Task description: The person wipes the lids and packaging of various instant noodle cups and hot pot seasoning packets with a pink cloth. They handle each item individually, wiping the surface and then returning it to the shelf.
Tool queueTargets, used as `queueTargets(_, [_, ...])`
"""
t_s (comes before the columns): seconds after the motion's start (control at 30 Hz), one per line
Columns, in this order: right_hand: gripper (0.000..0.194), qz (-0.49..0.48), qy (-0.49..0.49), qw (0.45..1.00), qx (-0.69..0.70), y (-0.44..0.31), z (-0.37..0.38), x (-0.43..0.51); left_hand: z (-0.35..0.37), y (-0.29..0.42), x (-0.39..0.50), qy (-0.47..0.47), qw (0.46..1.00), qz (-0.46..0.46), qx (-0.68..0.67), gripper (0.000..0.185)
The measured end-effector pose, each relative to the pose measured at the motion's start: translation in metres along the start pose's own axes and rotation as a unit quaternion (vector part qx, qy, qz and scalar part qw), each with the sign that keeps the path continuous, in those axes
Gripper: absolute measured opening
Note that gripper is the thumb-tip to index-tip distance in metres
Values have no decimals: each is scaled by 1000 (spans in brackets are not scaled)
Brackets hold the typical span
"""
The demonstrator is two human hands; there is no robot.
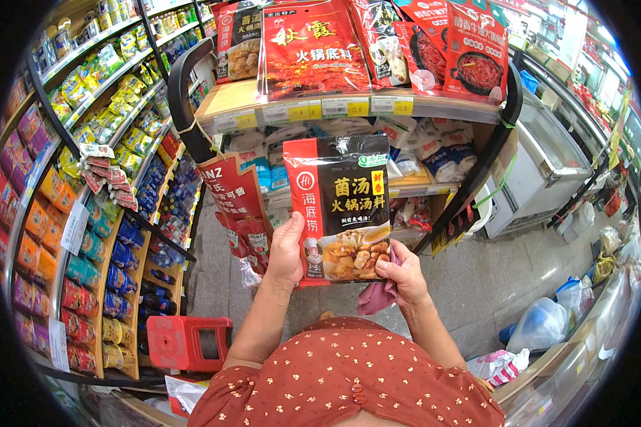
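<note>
A red and black packet of Haidilao mushroom hot pot soup base (352,208) is held upright in front of me, its printed front facing me. My left hand (287,252) grips its lower left edge, thumb on the front. At the lower right corner, my right hand (407,273) pinches the packet and also holds a mauve cloth (378,299) that hangs below it. Beyond the packet, the wooden top shelf (229,101) carries more hot pot base packets, among them a large red one (314,50) and a red beef-tallow one (476,53).
Shelves of instant noodles (80,297) and bagged snacks curve along the left. A red plastic stool (171,341) stands at lower left. Heinz sachets (244,237) hang from the rack's left post. A chest freezer (550,155) is at right; plastic bags (539,323) lie at lower right.
</note>
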State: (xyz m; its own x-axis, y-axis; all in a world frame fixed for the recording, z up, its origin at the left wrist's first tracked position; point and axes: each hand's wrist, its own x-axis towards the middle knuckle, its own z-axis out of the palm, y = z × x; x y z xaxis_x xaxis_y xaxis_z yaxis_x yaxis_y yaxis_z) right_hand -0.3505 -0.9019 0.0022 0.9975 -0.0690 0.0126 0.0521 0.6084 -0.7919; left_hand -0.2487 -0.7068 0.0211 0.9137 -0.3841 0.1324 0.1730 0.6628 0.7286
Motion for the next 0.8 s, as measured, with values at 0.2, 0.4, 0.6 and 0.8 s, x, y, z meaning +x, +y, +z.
queueTargets(0.2, [53,-9,-8,1000,-8,2,-2,1,-2,-2,2,7,1000,-13,-9,41])
queueTargets(0.4, [56,1,-5,1000,2,6,-8,0,1,-3,4,33,999,-19,-7,43])
queueTargets(0.6, [61,23,0,1000,2,1,-9,1,3,-3,6,18,999,-13,-27,43])
queueTargets(0.8, [63,39,14,999,-21,-4,-3,-1,-3,-4,10,34,999,-21,-30,43])
